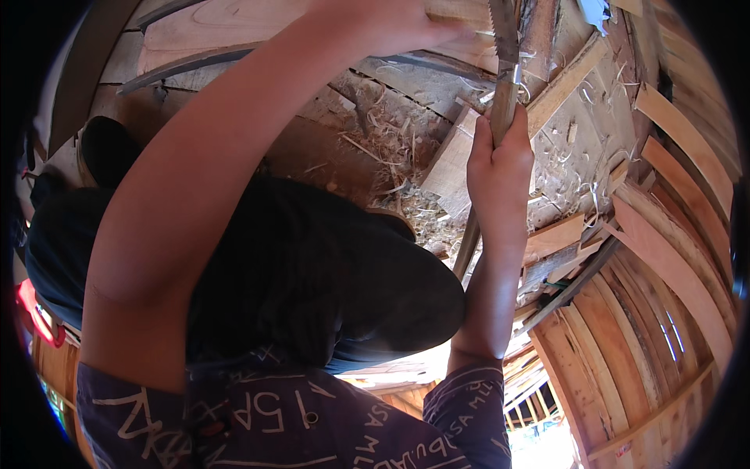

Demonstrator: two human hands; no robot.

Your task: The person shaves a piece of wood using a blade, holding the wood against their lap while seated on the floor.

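Observation:
My right hand (501, 152) is wrapped round the wooden handle of a handsaw (506, 43). The toothed blade points up to the top edge of the view, past a metal collar. Beside the blade, a wooden board (459, 11) lies under my left hand (394, 25), which grips it at the top edge. The thumb side reaches toward the saw; the other fingers are partly cut off by the view. Whether the teeth touch the board cannot be made out.
Wood shavings (391, 152) cover the floor between my knees and the saw. A wood block (455, 168) lies below the blade. A long pale plank (203, 39) lies at the upper left. Several cut planks (672, 227) lean at the right, near a slatted wooden wall (625, 352).

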